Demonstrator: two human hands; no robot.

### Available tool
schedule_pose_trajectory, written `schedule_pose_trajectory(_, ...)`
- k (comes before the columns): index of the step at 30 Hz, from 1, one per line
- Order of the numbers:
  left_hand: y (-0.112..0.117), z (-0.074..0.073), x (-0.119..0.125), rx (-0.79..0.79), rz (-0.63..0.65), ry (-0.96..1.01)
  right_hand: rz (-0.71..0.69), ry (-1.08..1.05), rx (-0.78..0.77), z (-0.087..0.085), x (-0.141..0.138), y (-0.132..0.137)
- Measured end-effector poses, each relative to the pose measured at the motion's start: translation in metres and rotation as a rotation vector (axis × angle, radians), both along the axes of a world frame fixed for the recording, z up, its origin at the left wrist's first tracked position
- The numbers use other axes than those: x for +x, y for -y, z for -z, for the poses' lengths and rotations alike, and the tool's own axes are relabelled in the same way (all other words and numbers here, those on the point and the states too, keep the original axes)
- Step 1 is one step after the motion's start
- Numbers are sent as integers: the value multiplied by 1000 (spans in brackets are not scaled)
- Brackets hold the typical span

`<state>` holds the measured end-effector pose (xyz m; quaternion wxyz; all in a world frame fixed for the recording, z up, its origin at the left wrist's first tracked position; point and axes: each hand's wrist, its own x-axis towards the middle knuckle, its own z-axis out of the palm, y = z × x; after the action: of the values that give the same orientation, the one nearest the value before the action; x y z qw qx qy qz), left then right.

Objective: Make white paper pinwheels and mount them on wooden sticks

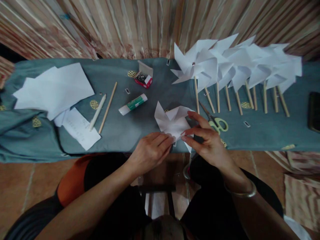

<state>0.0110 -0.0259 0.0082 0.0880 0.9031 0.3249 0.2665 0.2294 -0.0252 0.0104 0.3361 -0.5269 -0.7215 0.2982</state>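
A white paper pinwheel point(172, 123) without a stick lies at the front edge of the cloth-covered table, its blades partly folded. My left hand point(152, 150) is closed on its lower left edge, the fingertips pressed on the paper. From the right, my right hand point(206, 138) pinches the paper near its lower right, with thumb and fingertips meeting at a blade. Part of the pinwheel's right side is hidden behind that hand. Close beside my right hand lie scissors point(217, 123) with pale green handles. A glue stick point(133, 104) rests to the upper left of the pinwheel.
Several finished pinwheels point(200, 63) on wooden sticks overlap at the back right. A small red box point(143, 78) of metal pins stands open. At left are paper sheets point(62, 85), a written note point(81, 130), a white pencil point(98, 111), a bare stick point(108, 107). A dark phone-like object point(314, 111) is far right.
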Motion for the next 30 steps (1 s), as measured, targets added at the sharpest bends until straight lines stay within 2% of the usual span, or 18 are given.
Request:
schedule_pose_trajectory(9, 3, 6, 1, -67, 60, 16, 61, 145, 125, 11, -9, 0)
schedule_pose_trajectory(19, -1, 17, 2, -255, 9, 221, 60, 185, 255, -2, -10, 1)
schedule_pose_trajectory(30, -5, 18, 5, -359, -21, 273, -17, 254, 204, 7, -9, -2)
